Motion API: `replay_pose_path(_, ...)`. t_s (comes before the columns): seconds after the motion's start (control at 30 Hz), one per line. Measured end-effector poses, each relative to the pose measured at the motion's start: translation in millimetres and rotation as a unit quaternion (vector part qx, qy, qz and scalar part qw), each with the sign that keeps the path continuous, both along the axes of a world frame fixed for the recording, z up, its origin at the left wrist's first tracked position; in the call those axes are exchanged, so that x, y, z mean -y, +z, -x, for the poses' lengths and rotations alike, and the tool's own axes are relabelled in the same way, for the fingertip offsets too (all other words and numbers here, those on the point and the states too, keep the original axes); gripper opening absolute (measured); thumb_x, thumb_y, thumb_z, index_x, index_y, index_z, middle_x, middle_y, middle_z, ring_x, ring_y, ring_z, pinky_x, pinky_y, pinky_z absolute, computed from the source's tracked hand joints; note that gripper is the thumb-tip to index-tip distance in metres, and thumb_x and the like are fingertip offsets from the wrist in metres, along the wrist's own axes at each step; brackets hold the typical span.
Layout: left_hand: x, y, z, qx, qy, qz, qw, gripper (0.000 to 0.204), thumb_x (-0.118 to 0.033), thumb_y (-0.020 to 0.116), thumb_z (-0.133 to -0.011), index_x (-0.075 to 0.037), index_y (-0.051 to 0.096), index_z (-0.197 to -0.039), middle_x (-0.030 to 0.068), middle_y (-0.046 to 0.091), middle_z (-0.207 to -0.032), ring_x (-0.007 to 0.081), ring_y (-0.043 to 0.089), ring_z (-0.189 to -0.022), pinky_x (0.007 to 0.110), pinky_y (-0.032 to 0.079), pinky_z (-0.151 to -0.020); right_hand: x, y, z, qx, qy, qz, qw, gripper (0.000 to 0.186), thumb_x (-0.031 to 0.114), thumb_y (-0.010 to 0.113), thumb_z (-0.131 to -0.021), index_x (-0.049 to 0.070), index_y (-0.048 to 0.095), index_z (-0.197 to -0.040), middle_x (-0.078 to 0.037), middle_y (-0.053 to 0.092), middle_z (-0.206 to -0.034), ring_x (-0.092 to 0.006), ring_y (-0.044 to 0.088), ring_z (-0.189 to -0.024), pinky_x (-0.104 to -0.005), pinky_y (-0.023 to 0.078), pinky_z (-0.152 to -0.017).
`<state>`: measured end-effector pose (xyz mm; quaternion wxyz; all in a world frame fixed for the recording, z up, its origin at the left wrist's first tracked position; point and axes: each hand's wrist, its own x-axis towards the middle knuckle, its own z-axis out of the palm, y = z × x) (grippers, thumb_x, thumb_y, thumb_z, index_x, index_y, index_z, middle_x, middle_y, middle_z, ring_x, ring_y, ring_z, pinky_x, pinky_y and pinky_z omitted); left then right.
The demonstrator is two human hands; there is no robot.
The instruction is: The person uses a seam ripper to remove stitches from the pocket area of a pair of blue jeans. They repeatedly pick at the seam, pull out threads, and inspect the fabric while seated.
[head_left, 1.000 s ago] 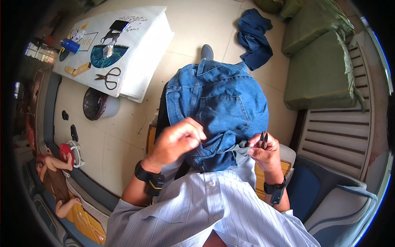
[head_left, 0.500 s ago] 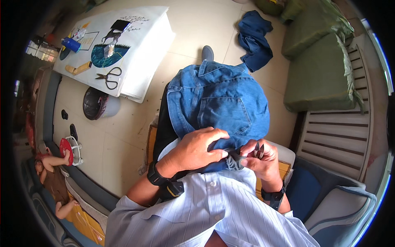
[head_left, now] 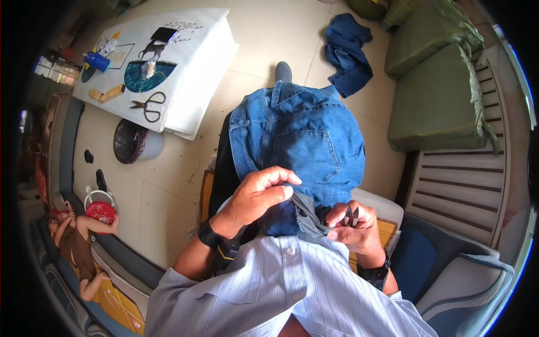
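Observation:
A pair of blue jeans (head_left: 306, 151) lies spread over my lap, a back pocket facing up. Frayed grey lining fabric (head_left: 307, 216) is drawn out at the near edge of the denim. My left hand (head_left: 258, 199) pinches the far left end of this lining between thumb and fingers. With thumb and forefinger, my right hand (head_left: 356, 227) grips the lining's right end, the cloth stretched between both hands. Small dark thread snips (head_left: 352, 215) are tucked in the right hand too, blades pointing up and away from me.
Left, a table with a white printed cover (head_left: 199, 73) bears black scissors (head_left: 149, 105) and a blue object (head_left: 97, 60). A waste bin (head_left: 147, 143) stands below. Another person (head_left: 83, 247) lies on the left sofa by a red stool (head_left: 101, 216). More jeans (head_left: 348, 53) lie on the floor; green-covered cushions (head_left: 435, 106) are right.
My left hand has shifted left and slightly away from me, and the bunched grey lining is now pulled out between my hands. The person on the sofa has moved their legs and arms.

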<state>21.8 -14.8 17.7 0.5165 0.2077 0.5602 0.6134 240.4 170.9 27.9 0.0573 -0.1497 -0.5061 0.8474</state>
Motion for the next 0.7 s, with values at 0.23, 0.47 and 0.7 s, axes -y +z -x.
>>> replay_pose_path(0.23,-8,-9,-4,0.029,0.054,-0.022,0.998,0.021,-0.006,0.063,-0.101,-0.001,0.07,-0.12,-0.0064,0.063,-0.098,0.0008,0.055,-0.089,0.019,0.046,-0.082,3,-2,-2,0.0,0.023,0.003,1.0,0.025,-0.009,0.084,-0.079,0.0,0.065,-0.093,-0.01,0.072,-0.093,-0.0116,0.061,-0.081,-0.0284,0.046,-0.072)
replay_pose_path(0.47,-2,-1,1,-0.255,-0.023,-0.053,0.965,0.034,-0.01,0.076,-0.091,-0.004,0.07,-0.124,0.0059,0.064,-0.115,0.0151,0.062,-0.103,0.029,0.049,-0.093,-19,7,20,0.01,-0.128,0.045,0.991,0.025,-0.009,0.082,-0.077,-0.001,0.066,-0.094,-0.01,0.068,-0.087,-0.0077,0.053,-0.06,-0.0223,0.037,-0.05)
replay_pose_path(0.7,-17,3,-12,-0.47,-0.05,-0.062,0.879,0.023,-0.002,0.075,-0.083,-0.004,0.073,-0.106,0.0129,0.062,-0.127,0.0305,0.064,-0.112,0.042,0.051,-0.1,-27,15,24,0.018,-0.132,-0.09,0.987,0.022,-0.006,0.083,-0.076,-0.001,0.067,-0.091,-0.01,0.068,-0.085,-0.0106,0.057,-0.066,-0.0246,0.044,-0.057)
